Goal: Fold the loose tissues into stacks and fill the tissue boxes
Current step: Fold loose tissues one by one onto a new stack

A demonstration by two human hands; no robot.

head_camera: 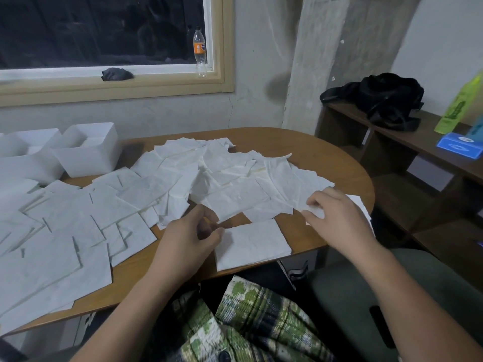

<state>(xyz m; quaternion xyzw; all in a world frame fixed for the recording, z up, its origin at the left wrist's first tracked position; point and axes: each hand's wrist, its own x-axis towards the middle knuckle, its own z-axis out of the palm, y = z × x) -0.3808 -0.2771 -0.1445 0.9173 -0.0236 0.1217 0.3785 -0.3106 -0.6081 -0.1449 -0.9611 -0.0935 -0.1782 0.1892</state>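
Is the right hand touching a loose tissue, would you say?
Touching. The head view shows the right hand pinching a loose tissue at its edge.

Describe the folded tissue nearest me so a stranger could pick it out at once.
Find the brown oval table and follow its near edge to the spot between the left hand and the right hand. The folded tissue lies there on bare wood. Unlike the overlapping loose tissues behind it, it is one neat rectangle.
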